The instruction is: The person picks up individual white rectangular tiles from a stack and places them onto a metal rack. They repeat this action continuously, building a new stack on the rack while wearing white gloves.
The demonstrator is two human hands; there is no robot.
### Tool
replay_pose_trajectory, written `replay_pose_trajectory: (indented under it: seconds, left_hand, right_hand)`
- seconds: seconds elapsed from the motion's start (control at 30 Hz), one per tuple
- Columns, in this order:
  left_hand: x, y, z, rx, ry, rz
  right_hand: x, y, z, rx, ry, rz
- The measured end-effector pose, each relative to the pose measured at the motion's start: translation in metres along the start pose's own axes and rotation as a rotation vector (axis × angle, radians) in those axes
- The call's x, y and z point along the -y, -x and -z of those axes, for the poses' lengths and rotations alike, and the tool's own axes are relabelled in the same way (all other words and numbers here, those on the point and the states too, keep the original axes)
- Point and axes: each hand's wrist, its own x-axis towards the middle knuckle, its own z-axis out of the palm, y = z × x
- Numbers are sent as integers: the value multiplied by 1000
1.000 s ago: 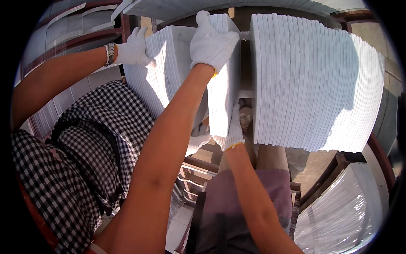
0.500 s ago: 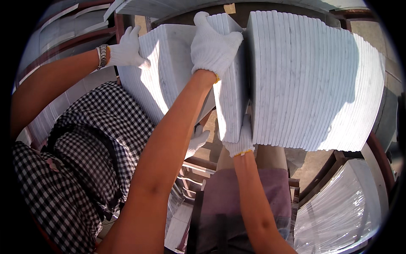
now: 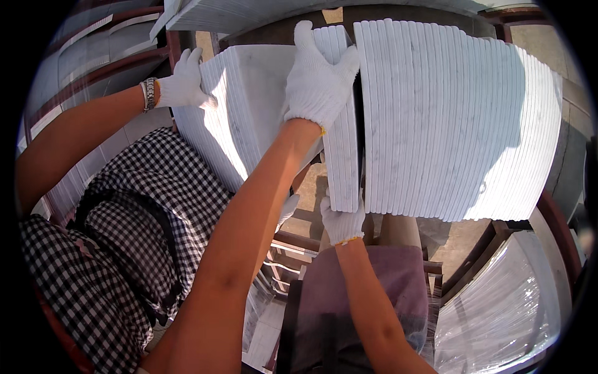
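A thin bundle of white marble tiles (image 3: 344, 171) stands on edge between two bigger stacks. My left hand (image 3: 321, 81), in a white knit glove, is wrapped over its far end, thumb and fingers spread across the edges. Gloved as well, my right hand (image 3: 344, 221) is cupped beneath the bundle's near end; most of its fingers are hidden. Right of the bundle, separated by a narrow dark gap, is the large stack of marble tiles (image 3: 442, 118). On the left, a co-worker's gloved hand (image 3: 184, 81) rests against another tile stack (image 3: 261, 81).
The co-worker's black-and-white checked clothing (image 3: 131, 230) fills the lower left. Their other gloved hand (image 3: 287, 209) shows partly behind my left forearm. A plastic-wrapped pack (image 3: 498, 305) stands at lower right. Dark red metal frame bars (image 3: 554, 230) border the stacks.
The thin bundle has shifted right and turned flush with the large stack, narrowing the gap. My right hand has moved left, from beside the bundle to beneath its near end.
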Motion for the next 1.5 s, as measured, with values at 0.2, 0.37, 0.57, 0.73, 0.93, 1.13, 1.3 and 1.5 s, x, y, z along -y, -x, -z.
replay_pose_trajectory:
  seconds: [0.2, 0.37, 0.57, 0.73, 0.93, 1.13, 1.3, 1.5]
  left_hand:
    - [39, -3, -32, -45, 434, -121]
    - [26, 8, -26, 35, 462, -2]
    - [42, -5, 37, -16, -93, -278]
    - [102, -48, 108, -313, -837, -481]
    - [100, -64, 102, -247, -761, -367]
    - [104, -76, 95, -302, -749, -363]
    - [93, -74, 94, -310, -745, -394]
    - [75, -64, 78, -288, -768, -376]
  right_hand:
    - [11, 7, 34, 170, 224, -45]
    - [0, 12, 31, 19, 503, 34]
    - [2, 25, 10, -97, 495, -142]
    - [-5, 9, 33, 61, 651, -194]
    - [-47, 3, -10, -42, 848, -336]
    - [-85, -37, -27, 15, 749, -345]
    - [-92, -50, -29, -25, 544, -291]
    - [-81, -49, -25, 98, -280, -584]
